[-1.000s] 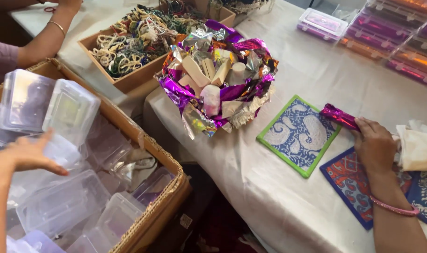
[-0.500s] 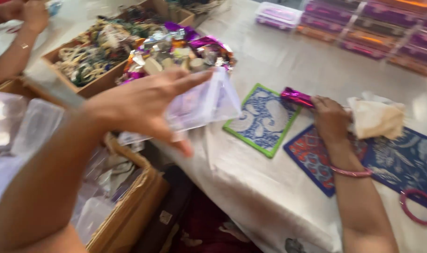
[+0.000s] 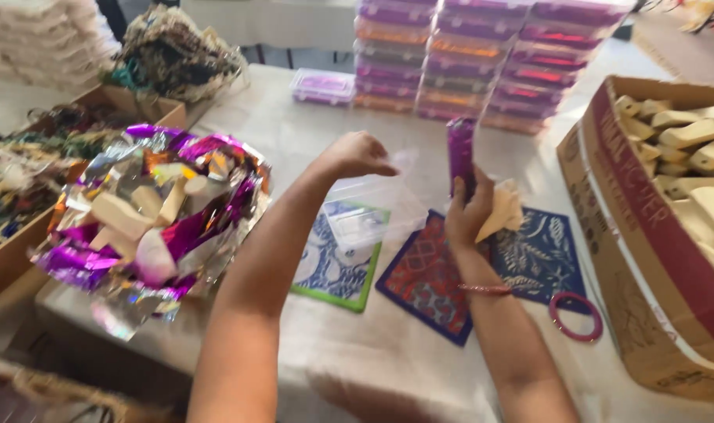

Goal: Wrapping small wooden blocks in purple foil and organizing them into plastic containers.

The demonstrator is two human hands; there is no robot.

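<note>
Two hands meet over the middle of the surface [image 3: 310, 345]. The left hand [image 3: 355, 155] has its grip pinched shut on the lifted lid edge of a clear plastic box [image 3: 370, 213], which hangs tilted above the green-edged printed mat [image 3: 325, 274]. The right hand [image 3: 468, 210] is closed round a shiny purple wrapped piece [image 3: 460, 153], held upright at 3 o'clock of the box, with a cream cloth [image 3: 499, 211] tucked against the palm.

The pinch on the lid looks slight; I judge the box could swing or drop onto the mats, since only one thin edge carries it. The cloth might also slip from the palm.

Half a second ago the left hand swept across with the box, blurred, and the right hand rested low on the surface by the red mat [image 3: 426, 274]; now it is raised beside the box.
</note>
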